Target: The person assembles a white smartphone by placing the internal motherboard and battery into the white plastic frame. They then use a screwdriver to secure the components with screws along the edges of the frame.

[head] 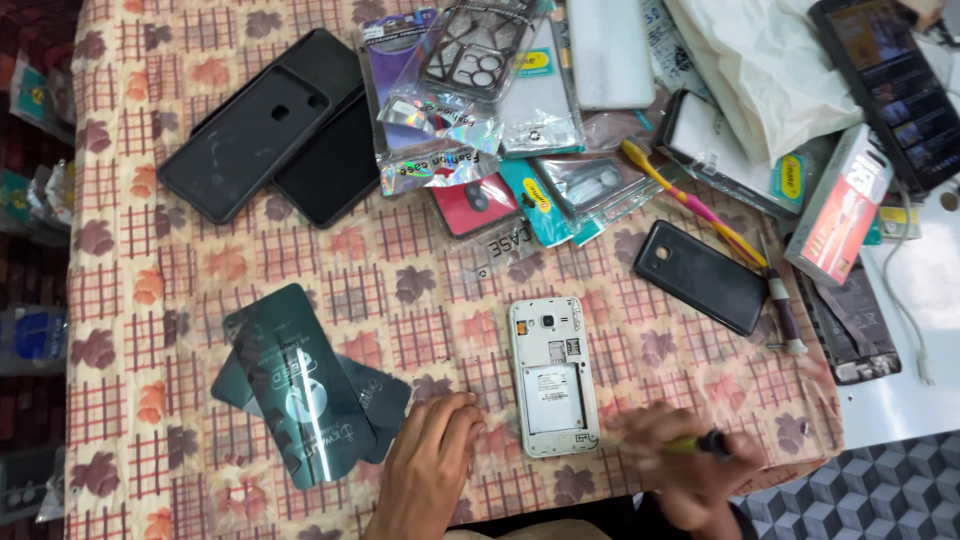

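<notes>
Right hand (675, 462): motion-blurred, fingers indistinct; the tool (700, 443) in it shows only a greenish shaft and dark tip. Left hand (432, 462): forearm cut off by bottom edge. Dark tablet (895, 85): cropped at top right corner. Green packets (300, 385): lower ones largely hidden beneath the top one.

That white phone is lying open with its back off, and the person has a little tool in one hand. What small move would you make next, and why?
Probably bring the right hand and its small tool over to the open white phone. The tool sits just beside its lower corner, blurred; the left hand rests on the cloth near the other side, ready to steady it.
</notes>
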